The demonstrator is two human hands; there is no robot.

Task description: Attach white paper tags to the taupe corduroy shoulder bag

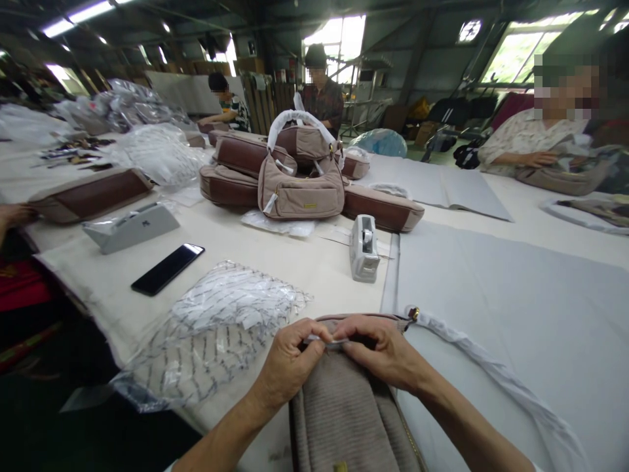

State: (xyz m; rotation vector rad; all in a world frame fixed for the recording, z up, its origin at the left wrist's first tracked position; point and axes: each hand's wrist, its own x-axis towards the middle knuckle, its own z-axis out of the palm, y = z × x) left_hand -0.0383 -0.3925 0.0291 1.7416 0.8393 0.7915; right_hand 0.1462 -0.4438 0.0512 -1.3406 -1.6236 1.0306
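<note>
A taupe ribbed-fabric handbag (344, 406) lies in front of me at the table's near side. At its upper edge, my left hand (289, 360) and my right hand (381, 347) meet with thumbs and forefingers pinched. Between the fingertips shows a small white strip (338, 342); its exact kind is not clear. Both hands are closed on it, close against the fabric. The bag's strap (472, 351), wrapped in white, curves off to the right from a gold-coloured ring (413, 313).
Printed plastic bags (236, 301), a black phone (167, 269) and tape dispensers (364, 249) lie around. Farther back, several handbags (302, 190) are piled. Grey sheets (515, 282) cover the right. A co-worker (535, 141) handles a bag; another person's hand (14, 216) appears left.
</note>
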